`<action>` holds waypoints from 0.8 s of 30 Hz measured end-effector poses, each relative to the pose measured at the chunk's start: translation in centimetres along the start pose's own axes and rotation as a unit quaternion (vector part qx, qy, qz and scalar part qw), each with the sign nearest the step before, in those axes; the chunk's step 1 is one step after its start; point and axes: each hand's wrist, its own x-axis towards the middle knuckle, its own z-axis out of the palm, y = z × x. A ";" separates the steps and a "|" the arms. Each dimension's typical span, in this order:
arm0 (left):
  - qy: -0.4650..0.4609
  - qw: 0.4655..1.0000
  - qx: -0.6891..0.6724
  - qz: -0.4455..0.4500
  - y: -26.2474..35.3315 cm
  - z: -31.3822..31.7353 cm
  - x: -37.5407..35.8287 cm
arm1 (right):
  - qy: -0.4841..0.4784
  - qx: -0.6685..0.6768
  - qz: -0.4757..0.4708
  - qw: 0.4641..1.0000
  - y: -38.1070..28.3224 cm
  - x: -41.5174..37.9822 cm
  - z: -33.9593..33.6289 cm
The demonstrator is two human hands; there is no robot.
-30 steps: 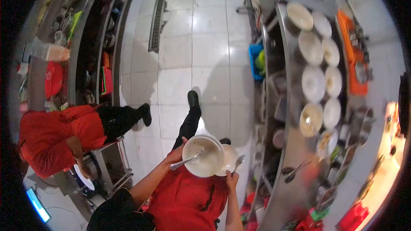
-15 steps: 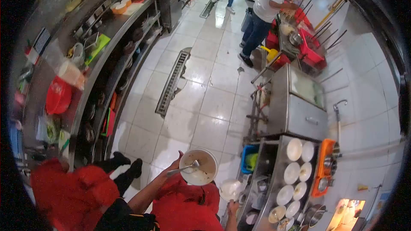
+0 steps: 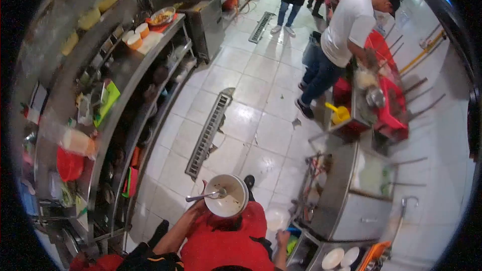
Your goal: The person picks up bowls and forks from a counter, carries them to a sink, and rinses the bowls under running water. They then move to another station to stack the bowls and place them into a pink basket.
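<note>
My left hand (image 3: 196, 212) is wrapped round the left side of a stack of white bowls (image 3: 228, 210), held in front of my red apron. A metal spoon (image 3: 207, 194) rests in the top bowl, its handle sticking out over the left rim. Dark bits of food residue dot the inside of that bowl. Lower right, my right hand (image 3: 282, 241) grips another white bowl (image 3: 276, 219) near its edge; the bowl is blurred and the fingers are only partly visible.
Left stands a long steel counter (image 3: 131, 83) with shelves below. White plates (image 3: 333, 259) lie on a steel surface at lower right, beside a steel cabinet (image 3: 356, 216). A person in a white shirt (image 3: 346, 32) works at red crates (image 3: 394, 113). A floor drain (image 3: 208, 135) crosses the tiles.
The view has shifted: the plates at right have slid down toward the lower edge, and the white-shirted person appears nearer. Both hands still hold their bowls; the spoon handle now points more level to the left.
</note>
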 end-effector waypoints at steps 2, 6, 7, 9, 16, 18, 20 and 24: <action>0.014 1.000 -0.014 0.016 3.9 2.3 2.9 | -0.087 -0.003 -0.067 0.994 -18.0 10.6 -4.8; 0.046 0.997 -0.051 0.047 10.1 5.3 8.8 | -0.156 -0.062 -0.123 0.978 -42.4 29.4 -7.0; 0.051 0.995 -0.060 0.055 11.9 6.0 10.7 | -0.134 -0.038 -0.176 0.974 -47.1 33.6 -6.1; 0.062 0.993 -0.075 0.066 15.3 7.2 15.1 | -0.159 -0.048 -0.230 0.959 -52.4 43.5 -2.1; 0.049 0.993 -0.083 0.066 32.7 8.7 36.0 | -0.184 0.019 -0.266 0.946 -73.9 61.0 7.7; 0.044 0.995 -0.060 0.059 38.9 9.8 42.0 | -0.186 0.070 -0.253 0.947 -76.0 64.0 9.4; 0.039 0.998 -0.025 0.051 45.8 11.4 47.9 | -0.289 0.174 -0.043 0.940 -81.2 64.3 7.6; -0.064 0.993 -0.074 0.071 59.9 16.6 59.3 | -0.268 0.206 0.032 0.941 -86.6 69.2 5.2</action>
